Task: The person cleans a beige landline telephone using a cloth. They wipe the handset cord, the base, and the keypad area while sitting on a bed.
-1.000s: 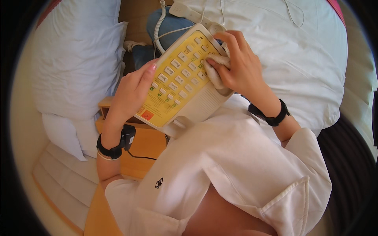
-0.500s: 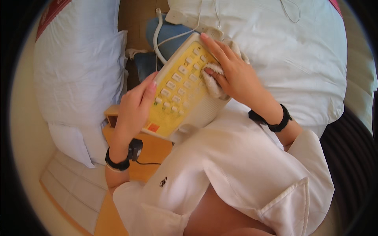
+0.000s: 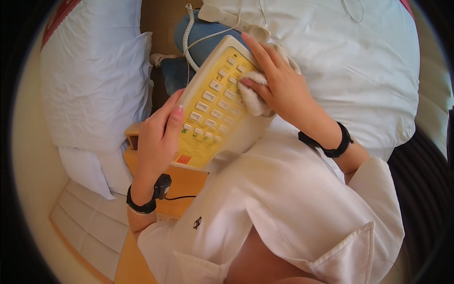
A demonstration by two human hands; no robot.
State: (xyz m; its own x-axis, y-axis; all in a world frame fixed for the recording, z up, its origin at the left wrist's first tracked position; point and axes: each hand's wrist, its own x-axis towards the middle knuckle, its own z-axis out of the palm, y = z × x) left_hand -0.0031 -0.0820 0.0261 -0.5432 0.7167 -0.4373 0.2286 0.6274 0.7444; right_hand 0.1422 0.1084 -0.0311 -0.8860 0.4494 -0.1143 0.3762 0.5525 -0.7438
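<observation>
A white telephone base [image 3: 213,104] with a yellow face and white keys is tilted in front of my body. My left hand [image 3: 158,130] grips its left edge, thumb on the front and fingers behind. My right hand [image 3: 286,83] presses a white cloth [image 3: 255,94] against the right side of the keypad, with the index finger stretched along the upper right edge. Beyond the phone, the handset [image 3: 231,20] lies on the edge of the white bed. Its coiled cord [image 3: 188,38] hangs down to the left of it.
On the left is another bed with white bedding [image 3: 94,80] and pillows [image 3: 87,173]. A wooden bedside table [image 3: 184,182] stands below the phone, a black cable [image 3: 177,197] over it. The wide white bed [image 3: 350,71] fills the right side, with a dark striped surface [image 3: 421,184] beside it.
The phone base has shifted slightly left and turned a little more upright. My right hand and the cloth have moved slightly left and up with it; both hands keep their hold.
</observation>
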